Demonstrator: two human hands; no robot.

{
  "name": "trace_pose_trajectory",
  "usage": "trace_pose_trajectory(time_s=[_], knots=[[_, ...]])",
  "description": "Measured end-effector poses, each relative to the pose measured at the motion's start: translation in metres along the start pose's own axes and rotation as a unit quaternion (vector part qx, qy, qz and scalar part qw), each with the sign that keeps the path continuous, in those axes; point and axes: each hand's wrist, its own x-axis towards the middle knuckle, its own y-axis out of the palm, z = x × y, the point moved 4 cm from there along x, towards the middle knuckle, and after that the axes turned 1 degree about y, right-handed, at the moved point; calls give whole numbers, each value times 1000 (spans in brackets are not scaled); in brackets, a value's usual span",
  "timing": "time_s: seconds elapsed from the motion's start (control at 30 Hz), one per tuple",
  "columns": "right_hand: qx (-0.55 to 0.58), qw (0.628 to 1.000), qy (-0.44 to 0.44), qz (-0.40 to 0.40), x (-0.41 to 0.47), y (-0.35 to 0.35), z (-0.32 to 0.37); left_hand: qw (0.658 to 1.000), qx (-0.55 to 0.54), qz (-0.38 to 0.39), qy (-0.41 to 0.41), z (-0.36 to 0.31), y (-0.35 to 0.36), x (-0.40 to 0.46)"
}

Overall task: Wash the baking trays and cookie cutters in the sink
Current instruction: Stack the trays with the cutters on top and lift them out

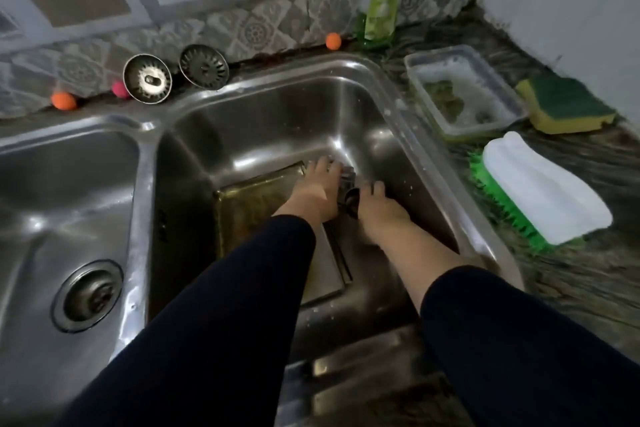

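Note:
Both my hands reach into the right basin of a steel double sink (263, 97). A metal baking tray (249, 204) lies in the basin bottom, with another tray (325, 274) partly under my arms. My left hand (313, 192) rests at the tray's far right corner, fingers bent. My right hand (377, 211) is beside it, fingers curled. Between the two hands sits a small shiny metal piece (349, 194), probably a cookie cutter; both hands touch it. Blur hides its exact shape.
Left basin (69, 204) has an open drain (88, 295). Two strainer plugs (147, 78) (204, 66) lean on the tiled wall. On the right counter: green soap bottle (381, 7), soapy plastic container (464, 94), yellow-green sponge (568, 104), white-and-green scrub brush (540, 187).

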Motion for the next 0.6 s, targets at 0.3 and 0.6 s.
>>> trace_pose_trajectory(time_s=[0.3,0.6], knots=[[29,1000,10,-7,22,15,-2,993,73,42,78,5,17,41],[84,995,40,-24,20,15,-4,992,-28,38,116,-5,24,38]])
